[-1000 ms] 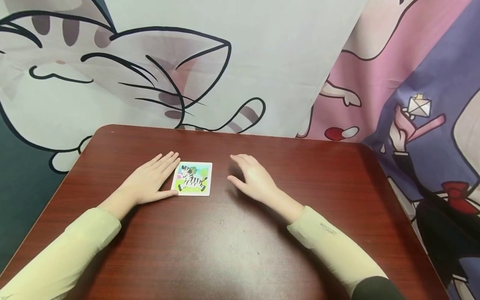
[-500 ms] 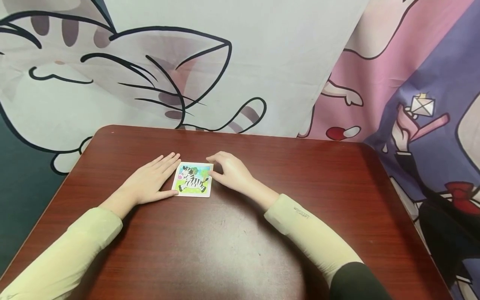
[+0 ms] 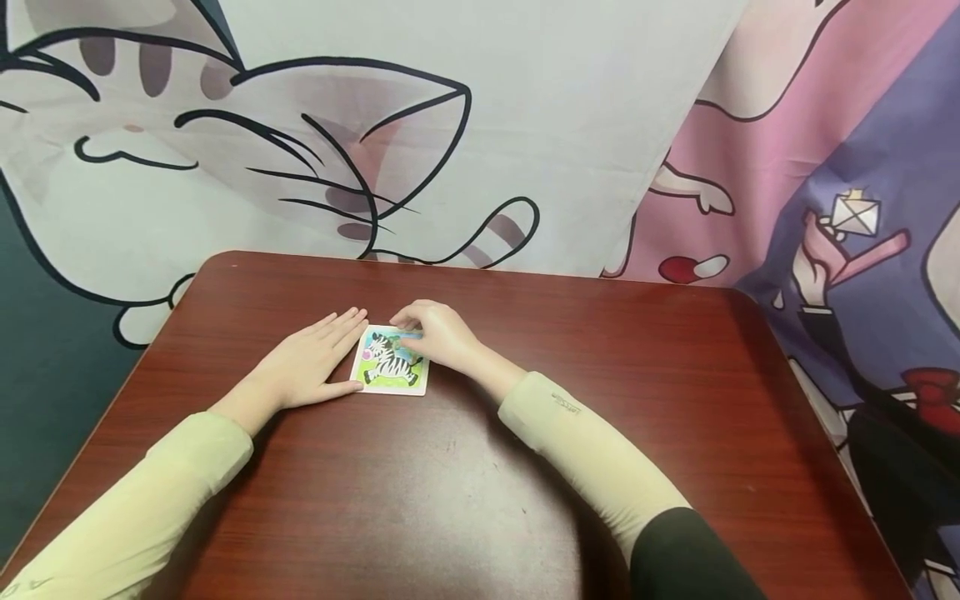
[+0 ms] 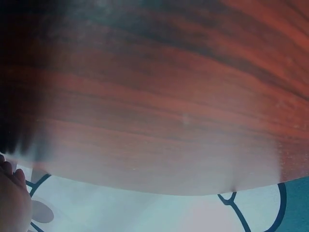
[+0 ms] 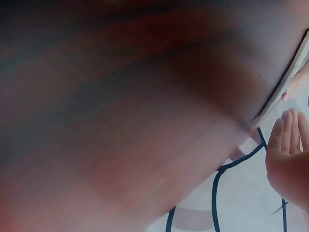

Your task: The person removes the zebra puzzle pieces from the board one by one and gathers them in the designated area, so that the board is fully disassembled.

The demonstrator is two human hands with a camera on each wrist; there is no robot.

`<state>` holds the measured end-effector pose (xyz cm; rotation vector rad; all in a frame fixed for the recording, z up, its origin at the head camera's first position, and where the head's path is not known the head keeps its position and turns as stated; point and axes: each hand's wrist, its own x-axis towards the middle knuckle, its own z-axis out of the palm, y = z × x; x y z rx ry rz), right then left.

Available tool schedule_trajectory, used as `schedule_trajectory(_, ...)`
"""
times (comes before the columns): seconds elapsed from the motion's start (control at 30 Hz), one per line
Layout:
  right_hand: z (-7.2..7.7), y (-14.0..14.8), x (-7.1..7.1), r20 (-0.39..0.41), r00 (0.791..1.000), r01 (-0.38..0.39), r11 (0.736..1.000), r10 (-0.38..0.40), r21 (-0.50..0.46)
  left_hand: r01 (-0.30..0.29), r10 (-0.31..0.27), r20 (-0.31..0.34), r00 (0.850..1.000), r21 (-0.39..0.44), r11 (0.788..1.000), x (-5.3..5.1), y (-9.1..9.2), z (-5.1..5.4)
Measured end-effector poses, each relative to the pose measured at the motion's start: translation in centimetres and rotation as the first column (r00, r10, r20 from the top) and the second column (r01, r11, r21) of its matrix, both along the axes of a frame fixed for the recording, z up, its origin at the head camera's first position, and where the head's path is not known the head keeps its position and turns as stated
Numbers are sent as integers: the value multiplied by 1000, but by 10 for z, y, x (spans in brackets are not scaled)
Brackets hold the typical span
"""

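Note:
A square zebra picture board with a white border lies flat on the table. My left hand rests palm down at its left side, fingers straight, with the index fingertip and thumb at the board's edge. Over the board's upper right corner reaches my right hand, thumb and fingers bent and apart, nothing seen between them. In the right wrist view, the right hand shows its fingers extended beside the board's edge. Only a bit of the left hand appears in the left wrist view.
The reddish-brown wooden table has rounded far corners. Behind it hangs a white cloth printed with a cartoon cat, and a pink and purple printed cloth hangs at the right.
My right hand has moved left from the bare table to above the board's upper right corner. The left hand and the board stay in place; the head view shifts slightly.

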<state>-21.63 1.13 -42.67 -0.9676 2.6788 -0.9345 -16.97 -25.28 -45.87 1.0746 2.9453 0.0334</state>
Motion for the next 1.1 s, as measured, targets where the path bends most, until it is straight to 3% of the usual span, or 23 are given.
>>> schedule_trajectory(0.27,-4,-15,-10,33,999,-30,999,29,32,-3,3,1,1000,15,1000,2,1,0)
schedule_trajectory(1.1,-12,-34,-24,14,998,-66,983,64,170,1,-1,-8,1000,2,1000,-1,-1,-2)
